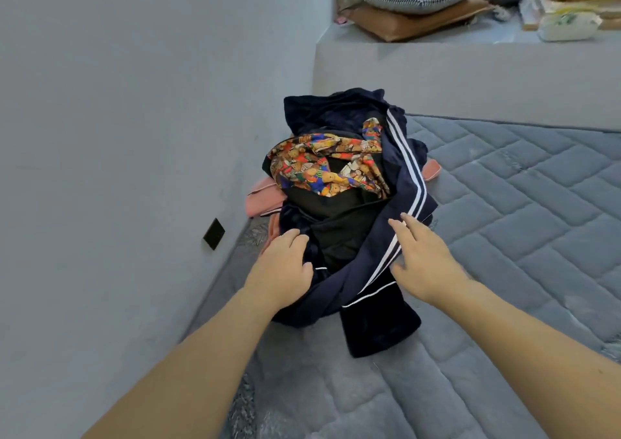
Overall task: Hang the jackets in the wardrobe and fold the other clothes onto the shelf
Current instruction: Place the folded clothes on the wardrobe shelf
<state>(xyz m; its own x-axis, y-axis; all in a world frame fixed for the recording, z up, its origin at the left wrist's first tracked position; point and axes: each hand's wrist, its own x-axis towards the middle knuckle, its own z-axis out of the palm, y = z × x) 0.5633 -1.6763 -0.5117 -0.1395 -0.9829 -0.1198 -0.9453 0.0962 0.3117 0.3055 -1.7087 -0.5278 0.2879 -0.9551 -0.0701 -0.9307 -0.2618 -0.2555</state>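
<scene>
Clothes pile sits on grey quilted mattress (504, 203) against the wall: navy white-striped jacket (408, 183), bear-print garment (322, 169), black garment (336, 213). Left hand (285, 267) fingers curl into navy fabric, gripping it; right hand (423, 257) fingers straight, resting on the stripes.

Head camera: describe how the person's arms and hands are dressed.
Both forearms are bare as far as the picture shows them; no sleeve or cuff comes into view. The left hand and the right hand wear no gloves, and no watch, bracelet or ring shows on either.
</scene>
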